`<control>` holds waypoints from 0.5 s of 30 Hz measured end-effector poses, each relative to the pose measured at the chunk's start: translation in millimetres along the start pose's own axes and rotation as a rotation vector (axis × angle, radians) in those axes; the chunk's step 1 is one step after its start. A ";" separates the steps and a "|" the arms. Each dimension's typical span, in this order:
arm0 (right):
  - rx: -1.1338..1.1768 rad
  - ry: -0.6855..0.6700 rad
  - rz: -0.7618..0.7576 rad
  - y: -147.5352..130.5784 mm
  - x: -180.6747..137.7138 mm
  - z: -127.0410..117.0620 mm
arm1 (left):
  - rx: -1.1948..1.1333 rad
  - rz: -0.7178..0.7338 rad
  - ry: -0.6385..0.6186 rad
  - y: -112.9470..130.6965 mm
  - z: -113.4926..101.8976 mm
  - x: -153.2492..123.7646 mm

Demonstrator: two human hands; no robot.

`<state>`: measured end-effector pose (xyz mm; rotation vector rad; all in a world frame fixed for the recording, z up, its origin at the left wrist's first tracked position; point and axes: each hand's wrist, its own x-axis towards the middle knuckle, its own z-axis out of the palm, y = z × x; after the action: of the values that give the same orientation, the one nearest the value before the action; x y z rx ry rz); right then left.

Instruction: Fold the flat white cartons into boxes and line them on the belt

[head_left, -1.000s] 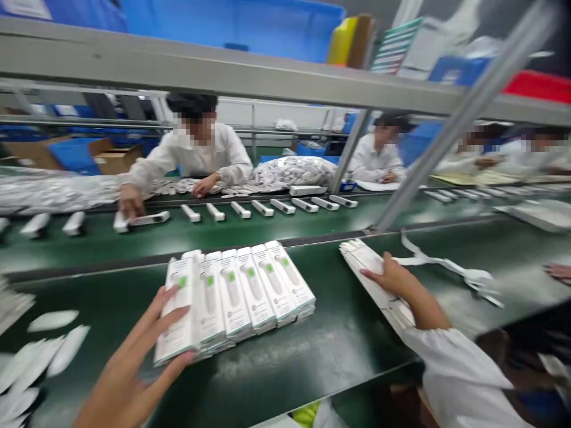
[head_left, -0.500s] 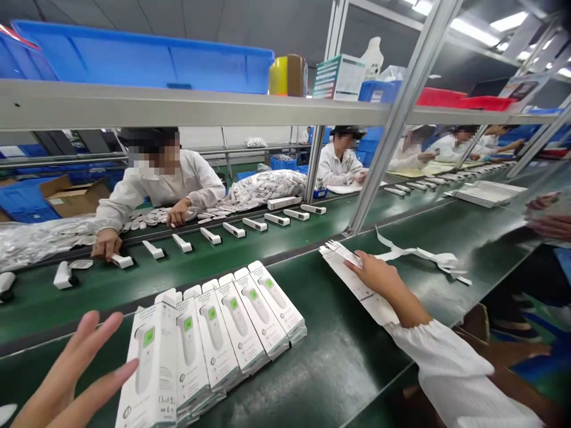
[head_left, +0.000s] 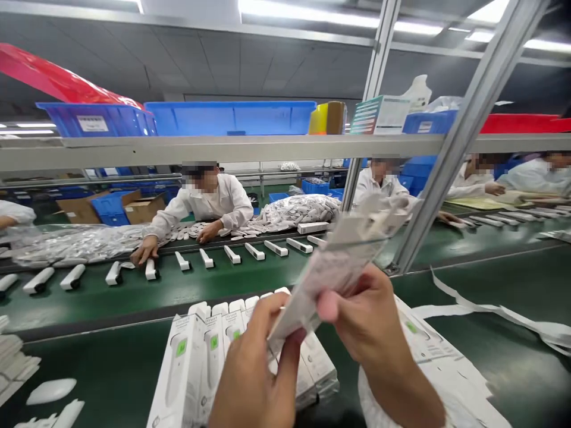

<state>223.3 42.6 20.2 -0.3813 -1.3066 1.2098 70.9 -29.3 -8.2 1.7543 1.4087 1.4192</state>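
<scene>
Both my hands hold a flattened white carton blank (head_left: pixel 343 261) raised in front of me, blurred by motion. My left hand (head_left: pixel 254 368) pinches its lower end from below. My right hand (head_left: pixel 370 321) is closed round it from the right. Under my hands a row of several white thermometer boxes (head_left: pixel 200 356) with green marks lies on the green table (head_left: pixel 107 368). A stack of flat carton blanks (head_left: pixel 428 339) lies at the right, partly hidden by my right arm.
Several white thermometers (head_left: pixel 232 254) ride the green conveyor (head_left: pixel 134 291) beyond. A person in white (head_left: pixel 205 205) works opposite beside silver pouches (head_left: pixel 75 241); other people sit further right. A metal post (head_left: pixel 450 160) slants up at right. White paper strips (head_left: pixel 491 312) lie right. Blue bins (head_left: pixel 227 117) sit on the shelf.
My right hand has lifted a carton blank off the stack at the right. My left hand left the boxes and joined it. The view has tilted upward.
</scene>
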 end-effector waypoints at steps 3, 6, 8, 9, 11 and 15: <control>0.074 -0.164 0.118 -7.1 11.7 -5.5 | -0.190 -0.228 -0.218 -7.3 -30.4 3.8; 0.285 -0.306 0.188 -0.6 13.7 3.2 | -0.055 -0.247 -0.165 -20.5 -41.1 1.3; 0.371 -0.187 0.155 10.5 8.3 17.6 | 0.200 -0.176 0.012 -29.0 -36.9 -1.4; 0.386 -0.088 0.129 16.6 4.6 24.3 | 0.321 -0.131 0.065 -32.4 -33.7 -2.4; 0.387 0.016 0.093 26.9 -1.4 31.5 | 0.475 -0.051 0.082 -36.0 -28.9 -2.5; 0.216 -0.141 0.050 32.5 4.3 14.9 | 0.487 -0.015 -0.005 -32.7 -32.3 7.2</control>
<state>194.7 53.1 1.0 -0.1764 -1.2757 1.4255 27.6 -18.4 -21.3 2.0207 1.8767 1.1223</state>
